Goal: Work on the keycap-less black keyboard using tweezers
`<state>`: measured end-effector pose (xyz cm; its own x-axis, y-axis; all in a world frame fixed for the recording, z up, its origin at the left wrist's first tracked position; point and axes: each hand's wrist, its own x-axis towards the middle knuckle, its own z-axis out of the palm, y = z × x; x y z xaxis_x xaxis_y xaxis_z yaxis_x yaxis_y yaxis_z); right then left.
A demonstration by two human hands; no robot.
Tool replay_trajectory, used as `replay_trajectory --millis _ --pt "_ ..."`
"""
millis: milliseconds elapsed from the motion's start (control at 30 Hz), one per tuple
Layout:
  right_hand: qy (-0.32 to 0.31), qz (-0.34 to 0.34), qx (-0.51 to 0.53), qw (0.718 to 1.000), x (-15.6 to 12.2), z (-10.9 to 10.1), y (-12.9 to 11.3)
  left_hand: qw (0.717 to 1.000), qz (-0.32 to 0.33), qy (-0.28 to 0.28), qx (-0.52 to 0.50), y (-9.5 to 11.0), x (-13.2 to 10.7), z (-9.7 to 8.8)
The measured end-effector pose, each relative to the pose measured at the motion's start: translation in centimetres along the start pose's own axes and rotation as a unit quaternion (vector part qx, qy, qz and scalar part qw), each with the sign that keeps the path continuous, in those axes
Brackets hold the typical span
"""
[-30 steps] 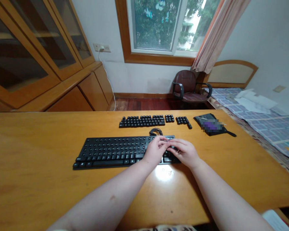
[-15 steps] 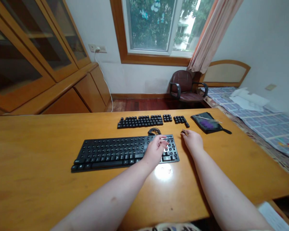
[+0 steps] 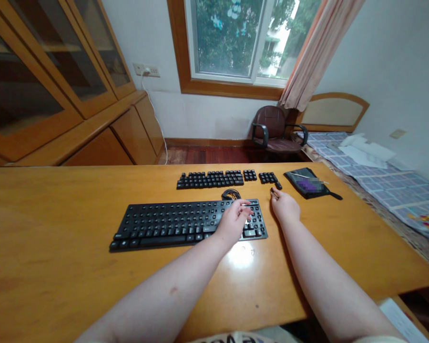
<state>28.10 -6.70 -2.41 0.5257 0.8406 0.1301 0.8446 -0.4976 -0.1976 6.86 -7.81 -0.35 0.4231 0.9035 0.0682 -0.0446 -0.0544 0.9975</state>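
A black keyboard (image 3: 171, 221) lies on the desk with most of its keycaps off; a long space bar and other caps sit along its near edge. My left hand (image 3: 236, 216) hovers over or rests on its right part, fingers loosely curled and apart, hiding some keys. To the right of the keyboard, my right hand (image 3: 284, 207) is closed at the fingertips on a small dark thing, too small to name. Beyond it lie loose black keycaps, in a long block (image 3: 210, 180), a small block (image 3: 250, 175) and a number-pad block (image 3: 268, 177).
A coiled black cable (image 3: 231, 194) lies behind the keyboard. A dark zip pouch (image 3: 305, 183) with a thin pale stick on it is at the right of the desk (image 3: 50, 228). Farther off are a chair (image 3: 271, 126), a bed (image 3: 389, 176) and a cabinet (image 3: 103, 147).
My right hand's fingertips have lifted and turned up slightly with the small dark thing. The left hand stays over the keyboard. The view has shifted a little.
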Motion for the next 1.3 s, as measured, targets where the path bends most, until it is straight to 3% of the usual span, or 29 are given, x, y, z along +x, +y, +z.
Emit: replay_trajectory --millis 367,533,667,800,1033,1100,1200,1300 --pt "-0.051 0.008 -0.032 0.998 0.9 -0.3 -0.6 1.000 0.003 -0.002 -0.005 0.2 0.0 0.1" --pt "-0.020 0.013 -0.004 1.000 0.7 -0.1 -0.4 1.000 0.008 -0.007 -0.010 0.0 0.0 0.1" --pt "0.050 0.026 0.044 0.997 0.6 -0.1 0.0 1.000 0.009 -0.010 -0.006 -0.2 0.0 0.1" --pt "0.110 0.049 0.025 0.992 1.3 -0.2 0.6 1.000 0.006 -0.014 -0.011 -0.3 0.0 0.1" --pt "0.084 0.079 -0.007 0.993 3.7 -0.1 1.8 1.000 -0.008 -0.007 -0.016 0.1 0.0 0.1" --pt "0.098 0.063 0.001 0.993 3.9 -0.1 1.8 1.000 -0.009 -0.009 -0.010 0.0 0.0 0.1" --pt "0.113 -0.015 0.017 0.993 3.6 0.0 1.6 1.000 0.000 -0.015 0.003 -0.4 0.1 0.1" --pt "0.079 -0.070 0.014 0.994 3.5 0.0 1.4 1.000 0.009 -0.020 0.010 -0.8 0.1 0.2"
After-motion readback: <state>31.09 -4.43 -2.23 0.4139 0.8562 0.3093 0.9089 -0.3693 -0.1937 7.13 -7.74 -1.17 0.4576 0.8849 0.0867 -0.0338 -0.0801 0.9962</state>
